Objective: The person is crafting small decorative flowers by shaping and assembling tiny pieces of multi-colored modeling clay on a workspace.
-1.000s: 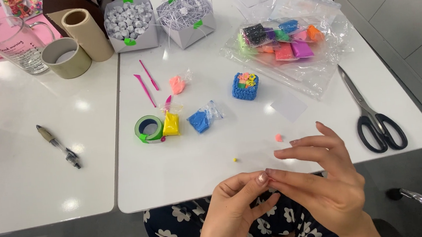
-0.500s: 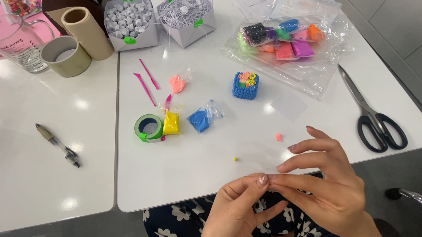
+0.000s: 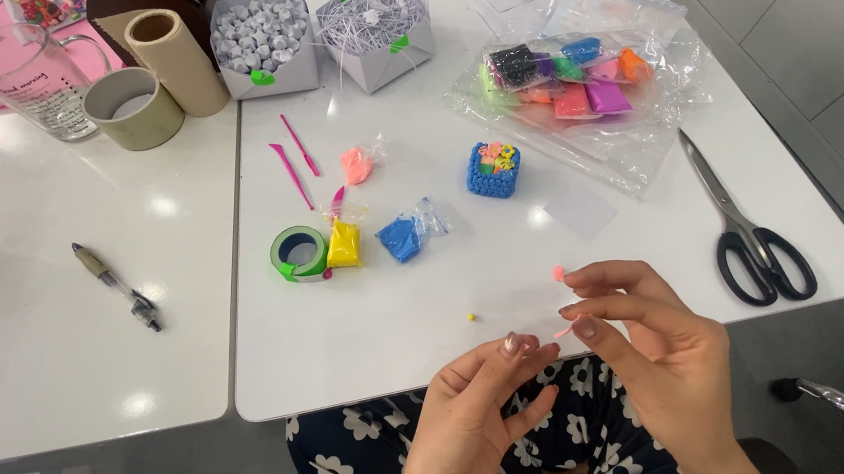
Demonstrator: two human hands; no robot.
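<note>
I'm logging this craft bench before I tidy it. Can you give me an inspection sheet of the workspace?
Surface: two white tables pushed together, glossy.
Job's things: thin pink clay strand pinched between left hand and right hand; pink clay bit and yellow speck on the table.
Clutter: green tape roll, yellow clay, blue clay, blue clay basket, bag of coloured clay, scissors, pen, glass mug.
Grippers: bare hands, fingertips closed on the strand.
Cables: nothing seen.
Surroundings: grey tiled floor.

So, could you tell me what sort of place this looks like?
Probably a craft or hobby workspace: white tables carry a clear bag of coloured clay blocks, pink modelling tools, scissors and a green tape roll.
</note>
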